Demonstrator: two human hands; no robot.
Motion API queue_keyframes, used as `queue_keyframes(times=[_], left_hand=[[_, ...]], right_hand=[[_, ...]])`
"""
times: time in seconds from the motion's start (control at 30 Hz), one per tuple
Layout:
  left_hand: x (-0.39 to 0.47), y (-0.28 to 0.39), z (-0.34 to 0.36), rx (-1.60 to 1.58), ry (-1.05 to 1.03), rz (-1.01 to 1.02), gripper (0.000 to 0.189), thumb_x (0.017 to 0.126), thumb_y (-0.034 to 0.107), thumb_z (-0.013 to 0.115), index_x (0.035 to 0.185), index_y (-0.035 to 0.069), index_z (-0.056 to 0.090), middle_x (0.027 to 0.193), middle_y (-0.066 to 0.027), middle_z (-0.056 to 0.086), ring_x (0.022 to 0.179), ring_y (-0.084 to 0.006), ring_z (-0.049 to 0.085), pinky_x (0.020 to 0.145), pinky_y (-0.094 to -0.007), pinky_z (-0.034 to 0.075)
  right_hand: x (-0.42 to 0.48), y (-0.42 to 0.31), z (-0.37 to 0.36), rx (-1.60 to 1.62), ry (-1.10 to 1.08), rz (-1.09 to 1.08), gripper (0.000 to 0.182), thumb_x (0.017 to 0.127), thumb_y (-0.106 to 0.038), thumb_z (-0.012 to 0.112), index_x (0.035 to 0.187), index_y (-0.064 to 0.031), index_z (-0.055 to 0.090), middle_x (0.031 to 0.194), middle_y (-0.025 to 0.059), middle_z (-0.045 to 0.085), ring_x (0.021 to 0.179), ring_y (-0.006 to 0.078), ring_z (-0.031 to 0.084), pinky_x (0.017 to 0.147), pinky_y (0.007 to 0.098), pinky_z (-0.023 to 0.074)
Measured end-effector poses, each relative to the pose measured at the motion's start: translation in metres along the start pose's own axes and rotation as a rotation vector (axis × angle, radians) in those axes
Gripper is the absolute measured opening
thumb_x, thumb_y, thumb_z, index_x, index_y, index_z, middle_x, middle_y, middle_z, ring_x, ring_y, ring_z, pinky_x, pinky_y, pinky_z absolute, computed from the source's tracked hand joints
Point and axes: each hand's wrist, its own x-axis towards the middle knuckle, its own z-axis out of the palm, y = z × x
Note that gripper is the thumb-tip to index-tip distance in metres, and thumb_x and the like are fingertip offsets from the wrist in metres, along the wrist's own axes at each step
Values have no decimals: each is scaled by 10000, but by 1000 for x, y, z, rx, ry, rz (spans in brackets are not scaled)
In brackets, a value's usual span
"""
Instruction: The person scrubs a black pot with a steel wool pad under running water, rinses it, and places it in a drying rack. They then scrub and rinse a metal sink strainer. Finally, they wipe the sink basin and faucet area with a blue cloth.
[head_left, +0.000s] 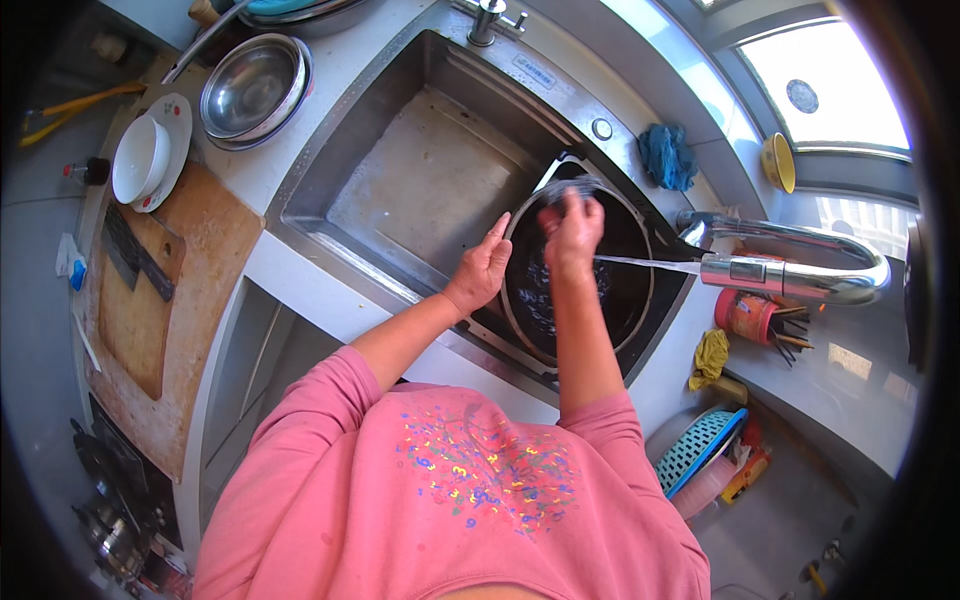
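A round dark pan with a pale rim sits in the right part of the sink, rippling water inside it. My left hand is at the pan's left rim, thumb and forefinger against the edge; its other fingers are partly hidden. Over the far side of the pan, my right hand grips a grey scrubber with a reddish part, blurred by motion. A thin stream of water runs from the chrome faucet towards the pan, passing beside my right wrist.
The wide steel basin lies left of the pan. Stacked metal bowls, a white bowl and a cleaver on a cutting board are further left. A blue cloth, chopstick holder and blue-rimmed basket are right.
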Motion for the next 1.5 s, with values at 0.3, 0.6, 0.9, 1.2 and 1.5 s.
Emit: queue_keyframes(times=[0.3,0.6,0.9,1.2,1.5], left_hand=[[3,-13,6,42,127,177,486,968,296,468,1374,40,389,1086,-282,592,1007,-400,600,832,-372,480],[6,-12,9,90,150,299,456,956,235,488,1352,22,414,1116,-289,579,1011,-412,590,830,-375,480],[1,-5,4,68,86,108,470,958,221,474,1370,8,395,1177,-249,572,1070,-299,582,919,-324,433],[1,-13,6,147,119,230,508,922,209,518,1383,57,368,1005,-288,603,916,-435,604,766,-405,494],[1,-10,7,161,115,145,479,934,201,506,1376,57,388,1018,-252,613,880,-387,618,783,-375,486]], right_hand=[[-85,-50,-120,-1789,-827,-55,291,746,-199,596,996,-56,636,1012,229,555,964,376,556,828,455,488],[43,-39,-85,-1430,-166,-1180,262,756,19,556,994,-83,598,1125,289,470,1050,437,475,861,456,443],[-42,14,-87,-1158,-988,-568,388,700,-7,654,1078,-74,600,1158,300,427,1065,465,465,935,445,418],[8,10,-62,-1543,-675,-1068,192,722,-63,562,901,-71,631,1260,274,417,1038,408,487,796,439,502],[-30,-17,-143,-2104,-545,-464,179,763,-59,597,929,-12,646,1133,261,432,988,415,511,795,453,531]])
